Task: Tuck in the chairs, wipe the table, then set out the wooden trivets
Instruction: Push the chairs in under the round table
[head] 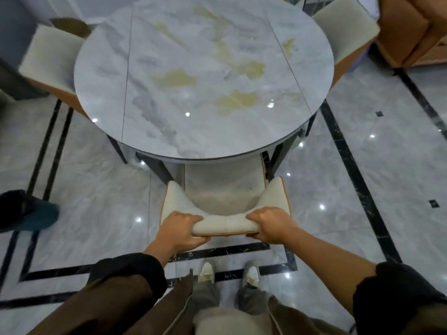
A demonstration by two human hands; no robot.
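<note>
Plainly, both hands [182, 229] grip the cream, orange-edged chair [225, 201] backrest.

Even overhead light glints on the glossy table [193, 131] and floor [338, 189]; frame edges blur and bend.

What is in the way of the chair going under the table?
Nothing visible. The left hand and right hand grip the chair, its seat reaches under the table, and the table legs stand to either side.
</note>
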